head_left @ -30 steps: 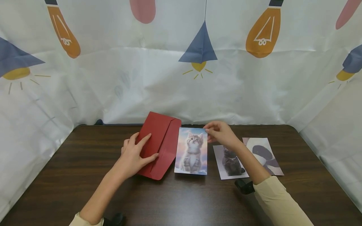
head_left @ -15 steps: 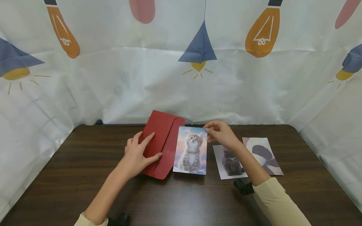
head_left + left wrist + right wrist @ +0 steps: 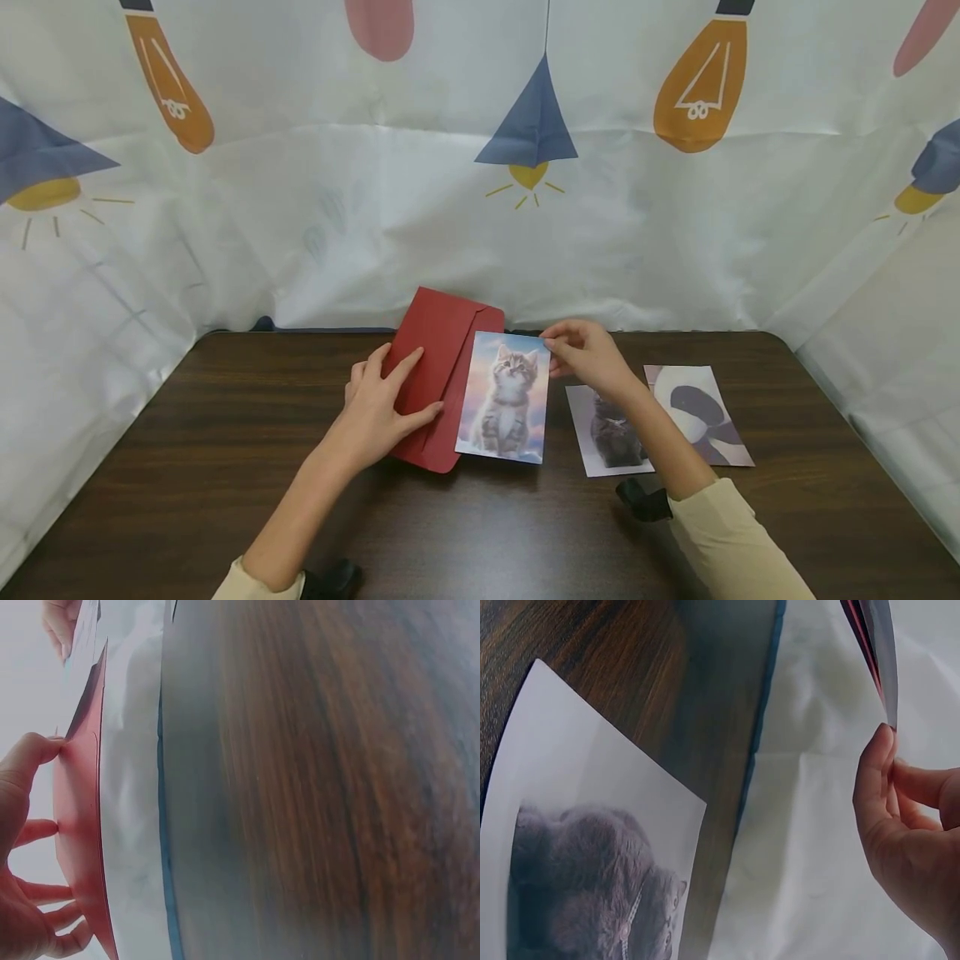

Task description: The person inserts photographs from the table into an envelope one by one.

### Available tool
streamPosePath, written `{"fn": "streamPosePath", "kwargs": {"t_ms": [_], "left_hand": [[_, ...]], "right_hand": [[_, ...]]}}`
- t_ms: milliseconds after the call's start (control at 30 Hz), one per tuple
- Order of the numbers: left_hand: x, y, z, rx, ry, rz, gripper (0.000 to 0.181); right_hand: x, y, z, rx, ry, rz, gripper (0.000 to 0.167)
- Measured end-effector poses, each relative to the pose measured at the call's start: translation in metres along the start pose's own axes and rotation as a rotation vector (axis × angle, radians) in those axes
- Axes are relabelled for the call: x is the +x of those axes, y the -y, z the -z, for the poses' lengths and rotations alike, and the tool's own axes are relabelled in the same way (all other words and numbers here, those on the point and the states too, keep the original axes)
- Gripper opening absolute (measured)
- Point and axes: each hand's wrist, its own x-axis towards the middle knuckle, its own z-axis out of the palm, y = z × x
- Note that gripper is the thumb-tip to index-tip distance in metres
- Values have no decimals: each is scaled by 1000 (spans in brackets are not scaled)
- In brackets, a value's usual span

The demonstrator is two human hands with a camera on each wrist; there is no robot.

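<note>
i'm bringing the red envelope (image 3: 444,365) closer, left hand (image 3: 380,410) gripping. the kitten card (image 3: 502,398), right hand (image 3: 587,355) pinching, is overlapping it more.

A dark, wood-grained table (image 3: 225,433) spreads beneath the right hand (image 3: 588,354). On it, just on that hand's wrist side, lies a grey-cat card (image 3: 613,437); to the hand's right lies another card (image 3: 705,408), showing white and purplish-grey shapes.

grey-cat photo (image 3: 611,433): partly behind right forearm (image 3: 670,437) | red envelope (image 3: 446,343): partly behind kitten card (image 3: 504,400)
</note>
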Motion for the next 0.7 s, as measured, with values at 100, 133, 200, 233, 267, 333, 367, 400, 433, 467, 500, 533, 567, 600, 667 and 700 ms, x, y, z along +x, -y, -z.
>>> {"fn": "streamPosePath", "kwargs": {"t_ms": [100, 133, 200, 233, 267, 333, 367, 400, 433, 467, 500, 533, 567, 600, 667, 700], "left_hand": [[1, -1, -2, -3, -1, -1, 79], [1, -2, -2, -4, 1, 1, 80], [2, -3, -2, -9, 2, 3, 80], [2, -4, -2, -11, 4, 5, 80], [3, -5, -2, -13, 7, 7, 80], [4, -7, -2, -17, 9, 8, 80], [4, -8, -3, -19, 8, 7, 80], [4, -9, -3, -21, 9, 7, 80], [5, -9, -3, -22, 9, 8, 80], [5, -10, -4, -24, 9, 10, 80], [5, -10, -5, -27, 10, 10, 80], [5, -10, -5, -28, 12, 11, 80], [5, -10, -6, -30, 13, 11, 80], [5, -11, -7, -32, 13, 10, 80], [5, -11, -9, -35, 13, 8, 80], [6, -11, -9, -35, 10, 6, 80]], "right_hand": [[-1, 0, 0, 3, -12, 1, 24], [-1, 0, 0, 9, -15, 1, 25], [-1, -1, -1, 19, -21, 1, 25], [-1, -1, -1, 26, -24, 1, 25], [-1, -1, -1, 33, -27, 1, 25], [-1, -2, -1, 43, -32, 0, 25], [-1, -2, -1, 47, -35, -1, 25], [-1, -2, -1, 53, -38, -1, 25], [-1, -3, -1, 57, -40, -1, 25], [-1, -3, -1, 60, -42, -1, 25], [-2, -4, 0, 64, -44, -2, 25], [-2, -4, 0, 67, -45, -3, 24], [-2, -4, 0, 70, -45, -4, 24], [-3, -5, 0, 72, -46, -6, 24], [-4, -5, 0, 78, -47, -9, 25], [-4, -5, 0, 83, -47, -10, 25]]}}
